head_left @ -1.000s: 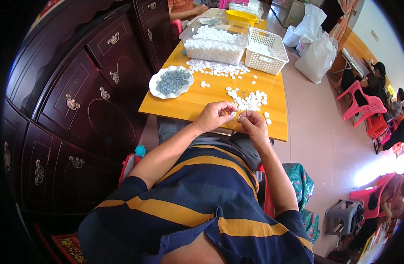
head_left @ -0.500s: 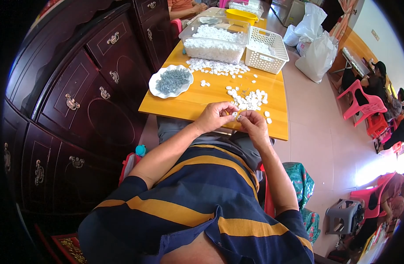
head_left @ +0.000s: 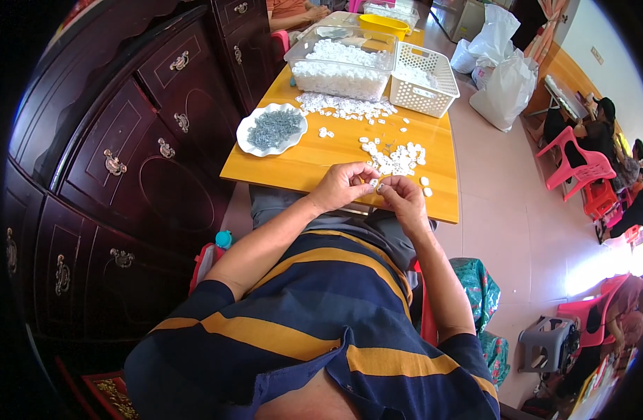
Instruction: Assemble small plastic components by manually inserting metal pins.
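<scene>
I see both hands meeting at the near edge of the yellow wooden bench (head_left: 314, 157). My left hand (head_left: 346, 185) has its fingers pinched together on a small white piece (head_left: 372, 183), held just above the bench edge. My right hand (head_left: 400, 196) sits just beside it, fingertips drawn together and touching the same spot; what it pinches is too small for me to tell, though it looks like a tiny part pressed against the white piece.

Just beyond the hands, a loose pile of small white pieces (head_left: 395, 159) lies on the bench, with a few strays at its right. Farther left rests a white scalloped dish (head_left: 248, 143) filled with small grey metal parts (head_left: 274, 128). At the far side stands a clear plastic tub (head_left: 342, 66) heaped with more white pieces, some spilled on the bench in front of it, and to its right a white perforated basket (head_left: 423, 91). A yellow bowl (head_left: 383, 26) sits beyond them.

A dark wooden cabinet (head_left: 125, 161) with brass handles runs along the left. White bags (head_left: 507, 87) stand on the floor to the right, and pink plastic chairs (head_left: 580, 164) sit farther right, where other people are seated.
</scene>
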`<state>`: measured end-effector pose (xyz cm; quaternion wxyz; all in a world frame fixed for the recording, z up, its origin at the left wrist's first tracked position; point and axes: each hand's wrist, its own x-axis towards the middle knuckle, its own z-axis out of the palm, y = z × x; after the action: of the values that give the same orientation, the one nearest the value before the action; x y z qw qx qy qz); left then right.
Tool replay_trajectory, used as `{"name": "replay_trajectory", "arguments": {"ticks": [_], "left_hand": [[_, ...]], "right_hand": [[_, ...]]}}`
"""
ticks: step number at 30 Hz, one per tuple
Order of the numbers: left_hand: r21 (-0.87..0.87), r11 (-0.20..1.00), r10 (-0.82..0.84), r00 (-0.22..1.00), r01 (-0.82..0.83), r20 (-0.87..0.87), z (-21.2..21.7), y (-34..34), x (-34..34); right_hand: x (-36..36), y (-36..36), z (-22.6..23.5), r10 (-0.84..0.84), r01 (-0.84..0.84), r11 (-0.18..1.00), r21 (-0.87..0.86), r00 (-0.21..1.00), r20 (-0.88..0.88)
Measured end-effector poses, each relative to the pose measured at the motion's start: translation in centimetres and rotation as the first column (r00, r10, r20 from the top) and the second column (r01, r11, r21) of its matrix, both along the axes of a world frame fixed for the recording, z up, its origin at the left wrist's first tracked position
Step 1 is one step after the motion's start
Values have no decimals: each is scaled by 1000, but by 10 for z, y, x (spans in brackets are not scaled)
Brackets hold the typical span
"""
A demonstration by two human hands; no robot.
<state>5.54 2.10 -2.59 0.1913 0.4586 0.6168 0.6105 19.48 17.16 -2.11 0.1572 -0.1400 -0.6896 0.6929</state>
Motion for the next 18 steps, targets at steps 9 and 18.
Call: {"name": "replay_trajectory", "arguments": {"ticks": [9,18], "left_hand": [[-4,999,-32,999,32,16,4,0,3],[-1,999,-53,998,53,-43,3,-1,-1]], "right_hand": [[-1,4,-7,42,-42,999,-13,999,12],[0,3,-3,71,-69,997,-37,997,38]]}}
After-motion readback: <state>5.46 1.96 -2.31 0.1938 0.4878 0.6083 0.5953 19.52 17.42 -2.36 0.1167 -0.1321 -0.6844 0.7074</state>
